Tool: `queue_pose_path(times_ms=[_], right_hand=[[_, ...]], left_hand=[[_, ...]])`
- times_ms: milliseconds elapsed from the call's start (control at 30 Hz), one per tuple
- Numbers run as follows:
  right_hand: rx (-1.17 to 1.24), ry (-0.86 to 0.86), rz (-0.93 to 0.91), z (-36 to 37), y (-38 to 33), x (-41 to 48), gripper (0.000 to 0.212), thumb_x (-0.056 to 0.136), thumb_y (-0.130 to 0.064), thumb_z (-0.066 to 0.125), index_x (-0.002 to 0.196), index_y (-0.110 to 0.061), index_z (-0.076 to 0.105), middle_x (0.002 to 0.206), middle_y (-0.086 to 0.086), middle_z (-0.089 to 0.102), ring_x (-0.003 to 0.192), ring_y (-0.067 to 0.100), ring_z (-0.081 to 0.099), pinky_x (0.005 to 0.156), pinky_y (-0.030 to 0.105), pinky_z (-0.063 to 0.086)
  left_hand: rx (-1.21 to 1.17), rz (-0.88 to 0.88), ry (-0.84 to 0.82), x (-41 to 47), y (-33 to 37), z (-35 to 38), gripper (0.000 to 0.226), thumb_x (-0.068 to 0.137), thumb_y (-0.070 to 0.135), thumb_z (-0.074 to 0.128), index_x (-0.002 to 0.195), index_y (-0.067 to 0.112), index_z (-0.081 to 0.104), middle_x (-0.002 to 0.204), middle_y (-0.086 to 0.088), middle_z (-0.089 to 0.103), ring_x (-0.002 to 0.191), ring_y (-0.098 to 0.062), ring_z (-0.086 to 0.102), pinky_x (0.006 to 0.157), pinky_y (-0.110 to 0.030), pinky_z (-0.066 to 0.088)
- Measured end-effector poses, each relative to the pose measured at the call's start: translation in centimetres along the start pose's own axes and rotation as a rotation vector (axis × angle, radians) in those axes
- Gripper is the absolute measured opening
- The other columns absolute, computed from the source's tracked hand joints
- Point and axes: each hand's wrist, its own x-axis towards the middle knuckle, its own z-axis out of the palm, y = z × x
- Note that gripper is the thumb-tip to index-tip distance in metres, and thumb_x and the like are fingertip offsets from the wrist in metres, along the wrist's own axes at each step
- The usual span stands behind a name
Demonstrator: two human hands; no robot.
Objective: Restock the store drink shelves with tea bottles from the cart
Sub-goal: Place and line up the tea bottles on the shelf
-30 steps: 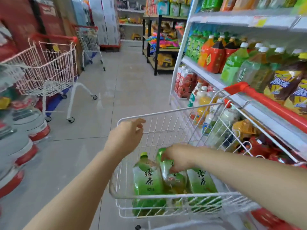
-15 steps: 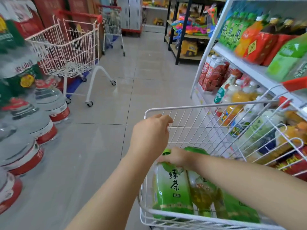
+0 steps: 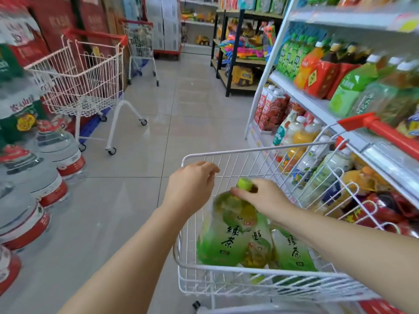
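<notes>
Right hand in the cart now, gripping a bottle by the neck, fingers curled round it just under the green cap. Holding it tilted, cap up and pointing away, lower end down inside the basket and touching the other bottles lying there. Green labels with dark characters on every one of them. Left hand out over the cart's left side, fingers loosely curled, holding nothing; hard to tell whether touching the wire rim or just above it. Cart parked right beside the shelves on the right, its red handle up near the edge of the middle shelf. Shelves packed with green, orange and red drinks, cartons and pale bottles lower down, much of it blurred. Off to the left, well apart on the tiled floor, a second cart with a red handle, and near it a row of big water jugs with red bands.
</notes>
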Motion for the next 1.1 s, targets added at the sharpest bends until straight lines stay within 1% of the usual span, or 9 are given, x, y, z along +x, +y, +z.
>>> queue_pose_path(times_ms=[100, 267, 433, 533, 733, 800, 933, 1033, 1100], right_hand=[[0.028, 0.181, -0.105, -3.7, -2.5, -1.9, 0.03, 0.08, -0.043, 0.068, 0.076, -0.014, 0.067, 0.074, 0.004, 0.066, 0.07, 0.02, 0.061, 0.062, 0.028, 0.046], [0.087, 0.45, -0.273, -10.6, -6.3, -6.1, 0.024, 0.081, -0.038, 0.069, 0.087, -0.015, 0.07, 0.081, -0.002, 0.07, 0.077, 0.013, 0.063, 0.066, 0.019, 0.046], [0.217, 0.67, -0.35, -17.3, -7.1, -11.5, 0.018, 0.074, -0.042, 0.074, 0.083, -0.027, 0.072, 0.085, -0.007, 0.072, 0.082, 0.011, 0.065, 0.083, 0.038, 0.053], [0.182, 0.764, -0.39, -21.0, -7.2, -15.8, 0.005, 0.078, -0.038, 0.073, 0.08, -0.034, 0.07, 0.086, -0.014, 0.072, 0.086, 0.003, 0.066, 0.082, 0.028, 0.052], [0.11, 0.951, -0.366, -26.6, -5.7, -25.2, 0.006, 0.082, -0.025, 0.071, 0.084, -0.03, 0.068, 0.083, -0.017, 0.071, 0.085, 0.0, 0.066, 0.085, 0.027, 0.052], [0.08, 1.02, -0.329, -27.7, -4.5, -28.5, 0.008, 0.082, -0.022, 0.071, 0.084, -0.029, 0.068, 0.084, -0.014, 0.072, 0.085, 0.002, 0.066, 0.083, 0.027, 0.052], [-0.019, 1.129, -0.219, -29.0, -2.0, -34.0, 0.012, 0.083, -0.018, 0.07, 0.086, -0.029, 0.066, 0.092, -0.009, 0.072, 0.088, 0.003, 0.067, 0.083, 0.022, 0.051], [-0.09, 1.197, -0.121, -29.4, -0.4, -37.0, 0.015, 0.083, -0.019, 0.07, 0.091, -0.031, 0.064, 0.094, -0.012, 0.071, 0.088, 0.0, 0.066, 0.083, 0.016, 0.05], [-0.17, 1.253, -0.004, -29.5, 1.2, -38.5, 0.01, 0.085, -0.023, 0.067, 0.09, -0.031, 0.064, 0.091, -0.013, 0.069, 0.086, 0.002, 0.064, 0.081, 0.016, 0.048]], left_hand=[[-0.377, 0.041, -0.055, -0.8, 1.2, -1.5, 0.033, 0.093, 0.044, 0.051, 0.122, 0.03, 0.057, 0.116, 0.012, 0.06, 0.101, -0.006, 0.058, 0.088, -0.034, 0.05], [-0.643, 0.208, -0.282, -0.9, 7.2, -4.0, 0.102, 0.059, 0.067, 0.068, 0.145, 0.043, 0.02, 0.147, 0.006, 0.037, 0.132, -0.01, 0.038, 0.108, -0.039, 0.038], [-0.858, 0.417, -0.18, -0.5, 15.4, -4.1, 0.099, 0.07, 0.043, 0.079, 0.145, 0.047, 0.014, 0.153, 0.014, 0.029, 0.139, -0.002, 0.029, 0.114, -0.041, 0.031], [-0.988, 0.515, -0.199, -1.4, 21.0, -4.4, 0.097, 0.069, 0.046, 0.075, 0.146, 0.043, 0.017, 0.152, 0.022, 0.025, 0.139, 0.0, 0.027, 0.114, -0.04, 0.031], [-1.118, 0.712, -0.229, -4.4, 31.7, -3.1, 0.091, 0.074, 0.032, 0.075, 0.141, 0.046, 0.015, 0.12, 0.058, 0.016, 0.113, 0.039, 0.016, 0.1, 0.0, 0.023], [-1.151, 0.777, -0.29, -5.9, 34.8, -2.1, 0.091, 0.077, 0.026, 0.076, 0.143, 0.041, 0.015, 0.122, 0.056, 0.018, 0.116, 0.036, 0.018, 0.1, -0.002, 0.024], [-1.232, 0.868, -0.46, -8.9, 40.1, 0.2, 0.092, 0.075, 0.039, 0.075, 0.144, 0.045, 0.015, 0.145, 0.032, 0.03, 0.135, -0.001, 0.035, 0.111, -0.039, 0.034], [-1.266, 0.892, -0.475, -11.0, 43.3, 2.6, 0.092, 0.075, 0.035, 0.075, 0.145, 0.039, 0.017, 0.149, 0.016, 0.033, 0.137, -0.005, 0.034, 0.113, -0.041, 0.032], [-1.286, 0.903, -0.443, -12.1, 45.2, 4.3, 0.086, 0.075, 0.027, 0.076, 0.14, 0.043, 0.023, 0.146, 0.026, 0.032, 0.137, -0.001, 0.031, 0.114, -0.032, 0.028]])
